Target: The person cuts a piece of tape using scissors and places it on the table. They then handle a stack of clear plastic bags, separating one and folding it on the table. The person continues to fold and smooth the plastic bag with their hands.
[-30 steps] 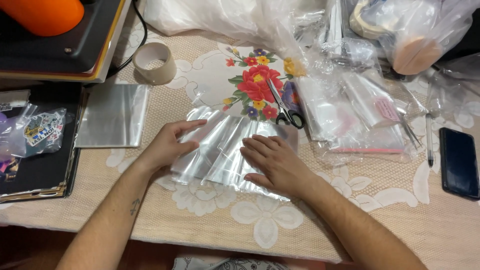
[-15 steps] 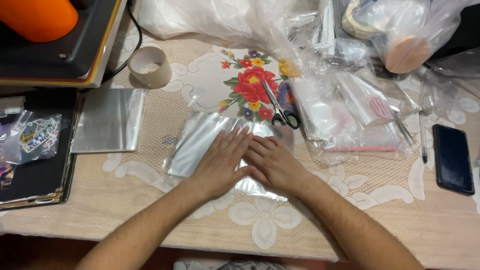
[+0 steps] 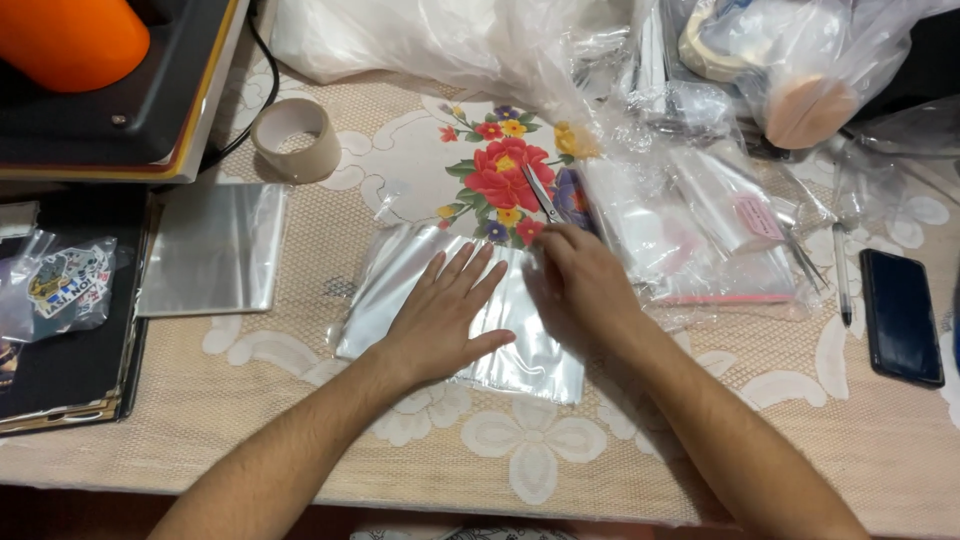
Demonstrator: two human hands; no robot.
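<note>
A stack of clear plastic sleeves [image 3: 390, 280] lies flat on the lace tablecloth [image 3: 640, 450] in front of me. My left hand [image 3: 440, 315] rests palm down on it with the fingers spread. My right hand [image 3: 580, 285] lies on the stack's upper right part, fingers curled at its top edge, close to a pair of scissors [image 3: 545, 198] on the flower print. Whether those fingers pinch a sleeve I cannot tell.
A roll of tape [image 3: 293, 138] stands at the back left. Another pile of clear sleeves [image 3: 212, 248] lies left. A black tray with bagged stickers [image 3: 65, 285] is at the far left. Heaped plastic bags [image 3: 700, 220], a pen [image 3: 842, 275] and a phone [image 3: 902, 315] lie right.
My left hand slid from the stack's left edge onto its middle and lies flat there. My right hand moved up toward the stack's top right corner.
</note>
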